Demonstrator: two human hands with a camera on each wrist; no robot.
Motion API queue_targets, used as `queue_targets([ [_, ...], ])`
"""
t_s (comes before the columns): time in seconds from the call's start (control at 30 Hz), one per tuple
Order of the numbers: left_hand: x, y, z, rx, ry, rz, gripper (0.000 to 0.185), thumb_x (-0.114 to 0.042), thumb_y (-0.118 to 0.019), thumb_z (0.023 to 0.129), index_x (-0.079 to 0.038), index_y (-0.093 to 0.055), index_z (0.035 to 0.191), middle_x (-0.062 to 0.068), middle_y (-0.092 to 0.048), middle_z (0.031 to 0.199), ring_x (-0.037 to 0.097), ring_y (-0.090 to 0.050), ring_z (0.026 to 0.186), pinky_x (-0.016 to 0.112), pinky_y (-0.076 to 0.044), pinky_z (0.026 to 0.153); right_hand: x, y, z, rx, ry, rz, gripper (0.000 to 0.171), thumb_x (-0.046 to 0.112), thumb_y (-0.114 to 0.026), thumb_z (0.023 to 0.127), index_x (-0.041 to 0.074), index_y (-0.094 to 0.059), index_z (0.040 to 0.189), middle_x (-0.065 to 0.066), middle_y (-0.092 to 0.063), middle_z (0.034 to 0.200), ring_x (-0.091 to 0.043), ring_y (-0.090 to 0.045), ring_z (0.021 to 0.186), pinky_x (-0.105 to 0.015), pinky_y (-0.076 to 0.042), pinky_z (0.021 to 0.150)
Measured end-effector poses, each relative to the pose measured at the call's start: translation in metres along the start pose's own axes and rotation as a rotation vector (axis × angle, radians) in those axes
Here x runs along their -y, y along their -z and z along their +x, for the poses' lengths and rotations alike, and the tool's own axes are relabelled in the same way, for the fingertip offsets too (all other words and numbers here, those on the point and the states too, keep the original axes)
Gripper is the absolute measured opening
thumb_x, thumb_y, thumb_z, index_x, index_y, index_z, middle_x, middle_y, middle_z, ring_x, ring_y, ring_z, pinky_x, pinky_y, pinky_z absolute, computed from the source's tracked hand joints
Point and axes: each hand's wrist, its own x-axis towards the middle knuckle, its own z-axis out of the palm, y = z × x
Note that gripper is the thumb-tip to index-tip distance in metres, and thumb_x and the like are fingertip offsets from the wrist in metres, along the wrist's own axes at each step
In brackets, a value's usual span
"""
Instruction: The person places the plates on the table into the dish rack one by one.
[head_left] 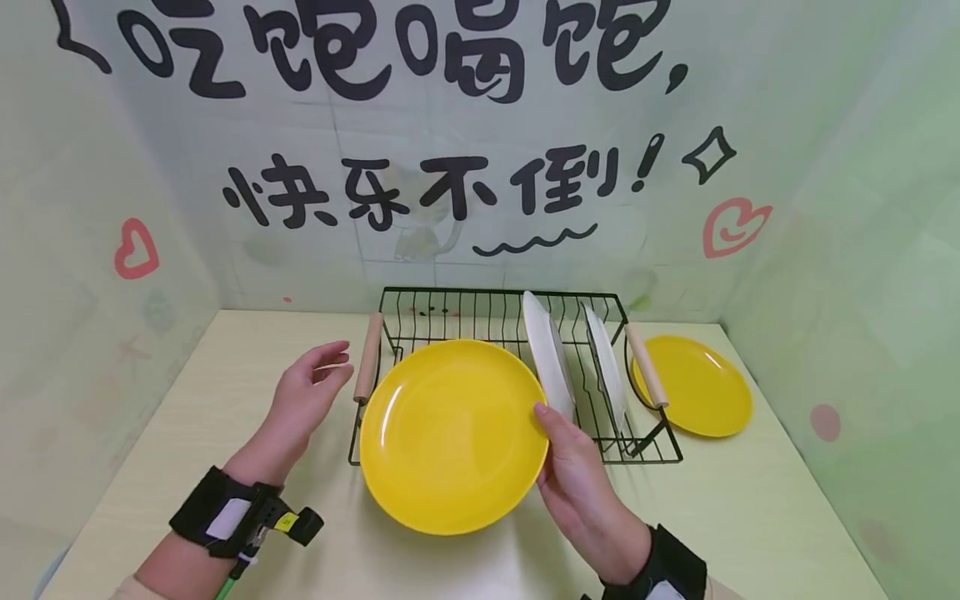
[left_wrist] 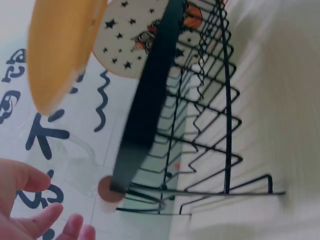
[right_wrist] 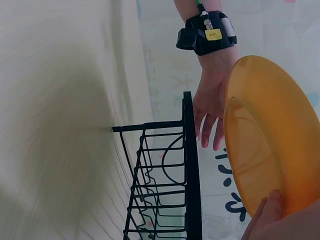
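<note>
Yellow round plate (head_left: 452, 433) hangs above the table (head_left: 750, 508) before the black wire dish rack (head_left: 480, 321), pinched at its rim by the right hand (head_left: 581, 483) alone — left hand (head_left: 307, 396) loose, empty — so it could tip and drop.

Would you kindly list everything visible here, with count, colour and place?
Held plate: one, yellow, in front of the rack, gripped at its right rim.
Flat plate: one, yellow, on the table right of the rack.
White plates: two, standing on edge in the rack's right half.
Rack: one, black wire, wooden handles, at the back of the table.
Table: one, pale wood.
Wall: pale green, black lettering, red hearts.
Right hand: holds the yellow plate.
Left hand: open, beside the rack's left handle.
</note>
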Motion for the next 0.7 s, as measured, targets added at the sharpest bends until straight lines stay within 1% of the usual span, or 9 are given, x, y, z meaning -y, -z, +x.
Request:
queue_targets([
  [0.13,0.006,-0.002,0.012,0.002,0.014,0.03,0.056,-0.028,-0.048,0.098,-0.01,-0.03,0.148,0.017,-0.038,0.145,0.036,-0.038,0.128,0.05,-0.041,0.103,-0.002,-0.001,-0.001,0.022,-0.002,-0.028,0.052,0.029,-0.059,0.094,-0.004,-0.047,0.133,-0.001,-0.066,0.107,-0.01,-0.065,0.096,-0.023,-0.054,0.083],
  [0.23,0.01,-0.007,0.021,0.024,0.025,0.059,0.059,-0.029,-0.048,0.099,-0.009,-0.026,0.15,0.018,-0.034,0.148,0.037,-0.037,0.131,0.051,-0.04,0.103,-0.003,-0.001,-0.001,0.021,-0.002,-0.04,0.05,0.028,-0.059,0.094,-0.004,-0.048,0.132,-0.001,-0.066,0.107,-0.011,-0.064,0.097,-0.023,-0.053,0.084],
  [0.3,0.011,-0.011,0.026,0.039,0.032,0.064,0.061,-0.03,-0.048,0.099,-0.009,-0.024,0.15,0.017,-0.032,0.15,0.037,-0.038,0.131,0.05,-0.041,0.102,-0.003,-0.001,-0.001,0.014,0.0,-0.053,0.049,0.028,-0.059,0.094,-0.003,-0.05,0.13,0.0,-0.066,0.106,-0.011,-0.064,0.096,-0.024,-0.053,0.084],
  [0.4,0.011,-0.016,0.031,0.058,0.029,0.044,0.063,-0.029,-0.049,0.099,-0.007,-0.021,0.151,0.018,-0.031,0.15,0.036,-0.043,0.129,0.047,-0.045,0.098,-0.003,-0.002,-0.001,0.004,0.003,-0.08,0.046,0.028,-0.06,0.093,-0.003,-0.054,0.127,0.0,-0.067,0.104,-0.012,-0.064,0.094,-0.024,-0.053,0.083],
  [0.53,0.011,-0.023,0.036,0.068,0.024,0.03,0.063,-0.025,-0.05,0.099,-0.005,-0.02,0.151,0.02,-0.035,0.148,0.035,-0.051,0.122,0.04,-0.051,0.09,-0.002,-0.001,0.001,-0.003,0.019,-0.127,0.045,0.029,-0.06,0.093,-0.003,-0.057,0.124,0.0,-0.068,0.101,-0.013,-0.064,0.092,-0.025,-0.054,0.082],
  [0.6,0.012,-0.025,0.037,0.076,0.033,0.019,0.064,-0.024,-0.05,0.098,-0.005,-0.019,0.151,0.02,-0.037,0.146,0.032,-0.057,0.115,0.035,-0.054,0.086,0.0,-0.001,0.001,-0.003,0.027,-0.149,0.043,0.028,-0.059,0.093,-0.004,-0.059,0.122,-0.001,-0.069,0.099,-0.013,-0.064,0.091,-0.026,-0.054,0.081],
  [0.7,0.011,-0.026,0.039,0.096,0.057,-0.022,0.065,-0.021,-0.052,0.098,-0.005,-0.019,0.151,0.021,-0.04,0.142,0.024,-0.065,0.1,0.026,-0.056,0.077,0.007,-0.001,0.002,-0.009,0.039,-0.191,0.038,0.025,-0.058,0.094,-0.004,-0.062,0.117,-0.002,-0.069,0.094,-0.014,-0.064,0.086,-0.027,-0.054,0.077],
])
